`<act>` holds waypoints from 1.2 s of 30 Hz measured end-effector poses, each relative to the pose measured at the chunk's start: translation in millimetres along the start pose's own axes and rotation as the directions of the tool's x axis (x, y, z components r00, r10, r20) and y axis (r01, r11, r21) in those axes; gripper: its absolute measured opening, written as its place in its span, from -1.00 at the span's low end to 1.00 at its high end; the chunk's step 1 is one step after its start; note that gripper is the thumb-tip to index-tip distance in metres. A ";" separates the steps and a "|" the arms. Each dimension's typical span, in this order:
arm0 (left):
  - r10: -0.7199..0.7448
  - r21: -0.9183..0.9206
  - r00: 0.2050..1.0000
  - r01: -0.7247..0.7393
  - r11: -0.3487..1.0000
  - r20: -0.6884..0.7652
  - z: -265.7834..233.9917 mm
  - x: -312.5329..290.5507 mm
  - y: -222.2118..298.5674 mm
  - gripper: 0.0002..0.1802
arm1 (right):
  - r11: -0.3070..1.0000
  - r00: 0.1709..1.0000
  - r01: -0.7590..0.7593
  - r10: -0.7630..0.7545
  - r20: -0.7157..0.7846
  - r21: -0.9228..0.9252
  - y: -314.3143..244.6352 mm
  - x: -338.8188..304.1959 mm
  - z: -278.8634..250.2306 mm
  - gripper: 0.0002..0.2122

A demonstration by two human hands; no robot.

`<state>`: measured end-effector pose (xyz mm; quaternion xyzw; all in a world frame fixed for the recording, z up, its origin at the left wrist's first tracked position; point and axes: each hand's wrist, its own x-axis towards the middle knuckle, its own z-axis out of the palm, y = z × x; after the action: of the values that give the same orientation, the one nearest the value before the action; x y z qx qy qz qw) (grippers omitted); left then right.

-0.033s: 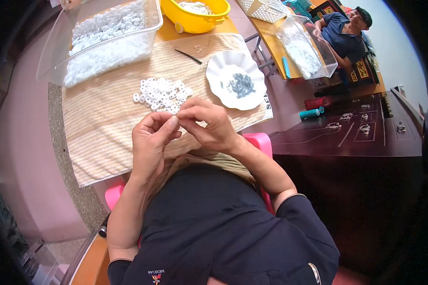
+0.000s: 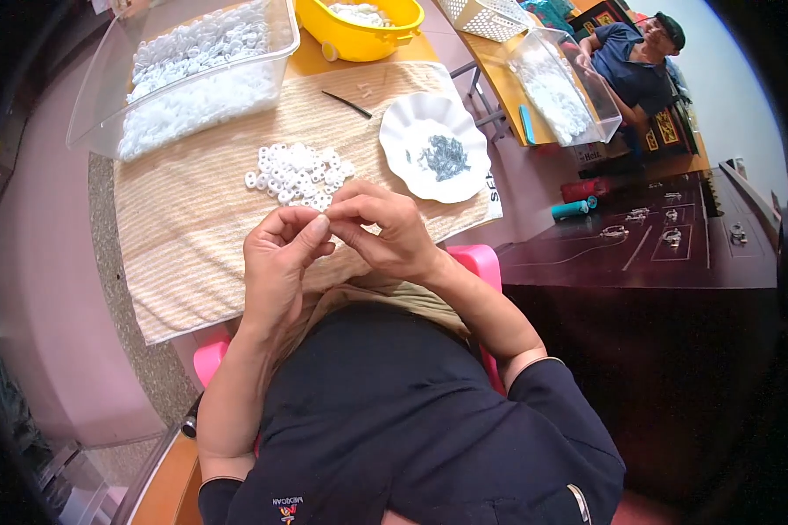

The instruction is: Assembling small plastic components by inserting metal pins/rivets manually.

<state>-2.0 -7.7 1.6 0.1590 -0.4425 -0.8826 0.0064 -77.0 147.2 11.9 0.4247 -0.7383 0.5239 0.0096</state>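
Note:
My left hand (image 2: 282,249) and my right hand (image 2: 383,229) meet at the near side of the cloth, fingertips pinched together. Whatever sits between them is too small and hidden to name. Just beyond my fingers lies a loose pile of small white rings (image 2: 298,171) with holes in the middle. To the right of the pile, a white scalloped plate (image 2: 398,131) bears a heap of small, dark, glassy-looking pieces (image 2: 445,157). A thin black tool (image 2: 347,104), pointed at one end, rests on the cloth behind the pile.
A striped beige cloth (image 2: 193,254) covers the table. At the far left stands a clear plastic bin (image 2: 276,66) full of white pieces, beside a yellow tub (image 2: 359,42). Another person (image 2: 635,66) sits at a second table with a clear bin (image 2: 606,122). A pink chair (image 2: 479,261) surrounds me.

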 end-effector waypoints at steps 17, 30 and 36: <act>-0.014 -0.044 0.999 0.016 0.999 0.051 1.4 -1.7 -2.9 -0.88 | 0.850 0.942 -0.330 0.326 -0.082 -0.411 27.3 -0.1 -93.5 -0.84; -0.012 -0.007 0.998 0.013 1.000 0.057 -0.1 -1.7 -6.0 -0.84 | 0.637 0.939 -0.058 0.297 0.175 -0.769 47.9 22.8 -111.1 -0.82; -0.018 -0.017 0.998 0.019 1.000 0.056 1.1 -1.7 -5.1 -0.84 | 0.603 0.897 0.018 0.343 0.280 -0.797 50.2 26.6 -109.1 -0.77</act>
<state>0.0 -3.5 -1.3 0.1382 -0.4335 -0.8904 -0.0127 -172.9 220.6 34.9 0.4056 -0.9128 0.0476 -0.0087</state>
